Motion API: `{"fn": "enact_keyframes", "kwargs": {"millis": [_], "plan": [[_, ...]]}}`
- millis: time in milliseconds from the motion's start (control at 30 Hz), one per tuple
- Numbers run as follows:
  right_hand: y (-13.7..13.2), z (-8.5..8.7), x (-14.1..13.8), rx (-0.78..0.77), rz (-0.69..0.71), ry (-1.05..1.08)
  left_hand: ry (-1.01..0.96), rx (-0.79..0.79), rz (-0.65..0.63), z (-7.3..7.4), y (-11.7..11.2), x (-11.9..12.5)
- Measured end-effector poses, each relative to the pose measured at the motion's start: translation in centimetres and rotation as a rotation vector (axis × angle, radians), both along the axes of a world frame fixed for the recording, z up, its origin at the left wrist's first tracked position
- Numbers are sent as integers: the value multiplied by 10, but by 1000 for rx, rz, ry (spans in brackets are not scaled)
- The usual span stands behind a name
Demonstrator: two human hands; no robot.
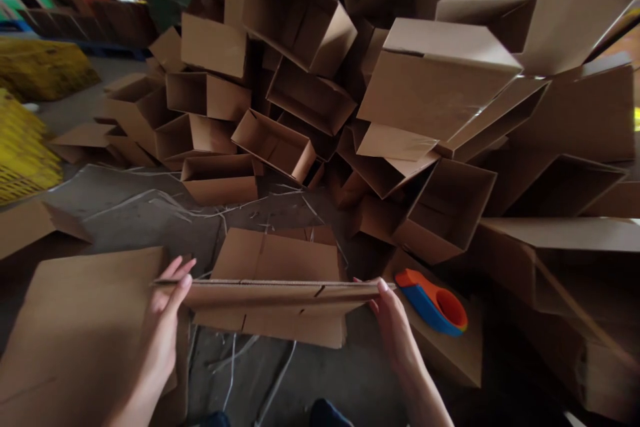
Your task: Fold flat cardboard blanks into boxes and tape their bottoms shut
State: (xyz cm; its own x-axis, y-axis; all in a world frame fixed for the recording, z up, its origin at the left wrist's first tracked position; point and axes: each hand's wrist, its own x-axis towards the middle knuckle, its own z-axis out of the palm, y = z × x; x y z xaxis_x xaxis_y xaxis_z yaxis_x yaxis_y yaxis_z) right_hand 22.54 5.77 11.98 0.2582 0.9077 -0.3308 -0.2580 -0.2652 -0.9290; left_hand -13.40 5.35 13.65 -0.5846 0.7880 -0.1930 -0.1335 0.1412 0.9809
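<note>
I hold a flattened brown cardboard box (273,293) level in front of me, seen nearly edge-on. My left hand (167,307) grips its left end, fingers pressed along the edge. At the right end my right hand (390,313) is closed on the edge, thumb on top. Under the held sheet another flat cardboard sheet (275,257) lies on the floor. An orange and blue tape dispenser (434,301) rests on a box just right of my right hand.
A tall heap of assembled open cardboard boxes (350,93) fills the space ahead and to the right. Flat cardboard sheets (75,327) lie at lower left. Yellow crates (25,147) stand far left. White strapping scraps (165,203) litter the grey floor.
</note>
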Motion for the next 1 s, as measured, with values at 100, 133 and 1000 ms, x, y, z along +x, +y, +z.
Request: {"fn": "enact_keyframes", "kwargs": {"millis": [100, 133, 1000], "plan": [[-1, -1, 1, 0, 34, -19, -4, -59, -9, -2, 0, -3], [-1, -2, 2, 0, 36, -25, 0, -68, -19, -3, 0, -4], [6, 1, 11, -36, -109, -6, 36, 90, -32, -38, 1, 3]]}}
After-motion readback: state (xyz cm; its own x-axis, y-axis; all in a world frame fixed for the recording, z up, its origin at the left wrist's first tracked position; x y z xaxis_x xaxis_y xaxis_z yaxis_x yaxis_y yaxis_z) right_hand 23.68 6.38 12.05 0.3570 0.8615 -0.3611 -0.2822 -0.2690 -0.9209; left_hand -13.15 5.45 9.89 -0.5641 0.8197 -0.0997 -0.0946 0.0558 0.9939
